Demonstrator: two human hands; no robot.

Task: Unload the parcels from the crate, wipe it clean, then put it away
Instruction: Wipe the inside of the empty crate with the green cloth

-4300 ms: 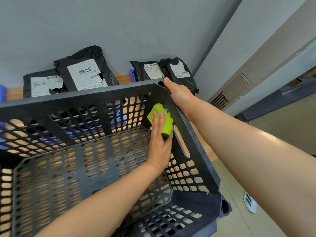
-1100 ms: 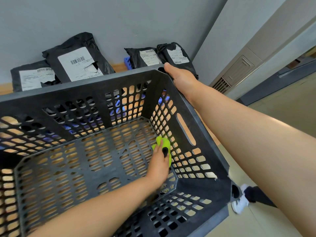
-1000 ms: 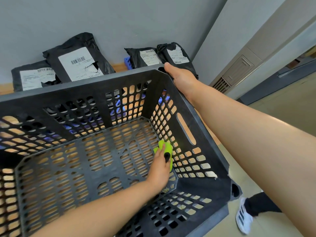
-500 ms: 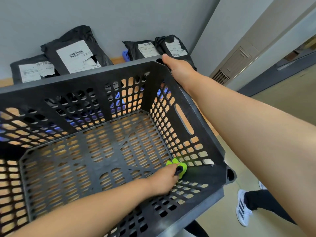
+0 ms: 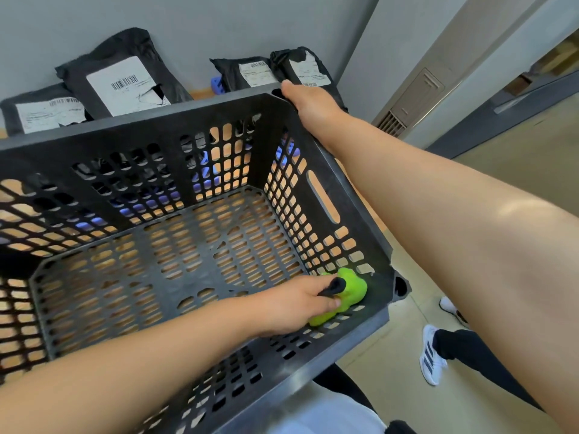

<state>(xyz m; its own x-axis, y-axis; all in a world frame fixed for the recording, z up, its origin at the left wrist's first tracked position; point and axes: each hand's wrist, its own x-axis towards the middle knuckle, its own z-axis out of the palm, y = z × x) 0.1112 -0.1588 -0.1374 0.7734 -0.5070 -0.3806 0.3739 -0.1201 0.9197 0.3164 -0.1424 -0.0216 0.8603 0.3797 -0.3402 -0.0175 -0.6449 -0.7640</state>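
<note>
Left hand (image 5: pixel 291 303) is balled up around the green cloth (image 5: pixel 347 292), jammed into the crate (image 5: pixel 125 133)'s near right corner. Right hand (image 5: pixel 308 101) grips the far corner rim. Parcels (image 5: pixel 125 79) are out, leaning on the wall behind. My worry: the cloth snags in those holes, I yank, and the crate slips my one-handed grip.

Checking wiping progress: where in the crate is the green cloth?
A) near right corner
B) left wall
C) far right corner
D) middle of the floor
A: the left hand holds the green cloth down in the near right corner of the crate, closest to the person.
</note>
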